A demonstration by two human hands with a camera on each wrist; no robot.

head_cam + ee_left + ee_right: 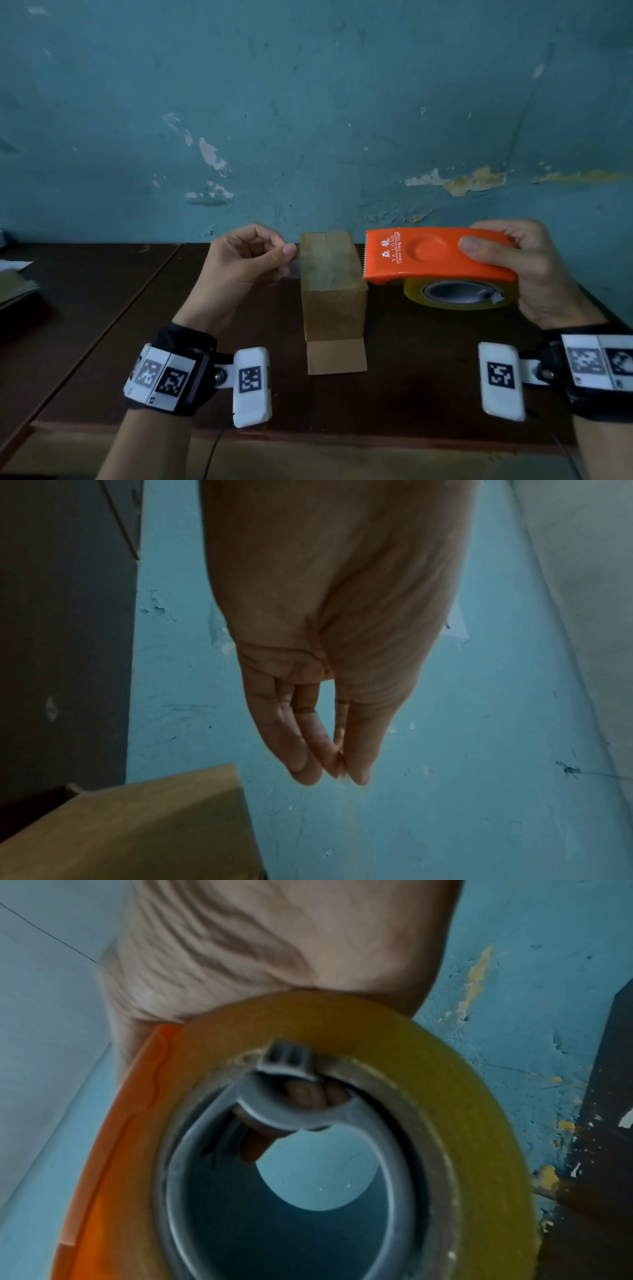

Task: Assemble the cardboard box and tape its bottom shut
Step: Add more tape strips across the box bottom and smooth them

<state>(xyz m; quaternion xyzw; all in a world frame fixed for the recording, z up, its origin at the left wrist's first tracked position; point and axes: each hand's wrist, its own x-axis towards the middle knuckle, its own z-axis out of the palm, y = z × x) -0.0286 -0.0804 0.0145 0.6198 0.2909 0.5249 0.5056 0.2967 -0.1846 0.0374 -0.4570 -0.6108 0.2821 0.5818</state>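
Observation:
A small brown cardboard box [334, 301] stands on the dark wooden table [102, 342], its closed flaps facing up and one lower flap [337, 356] lying out toward me. My right hand [534, 270] grips an orange tape dispenser [428, 255] with a yellowish tape roll [459, 294], held just right of the box top. A clear strip of tape [325, 263] stretches from the dispenser across the box top to my left hand [253, 253], which pinches its free end at the box's left edge. In the left wrist view the fingertips [339, 767] meet beside the box [137, 826]. The roll [359, 1123] fills the right wrist view.
A peeling teal wall [308, 120] rises right behind the table. Flat cardboard and paper [17, 284] lie at the table's far left. A seam [137, 298] runs between two tabletops left of the box.

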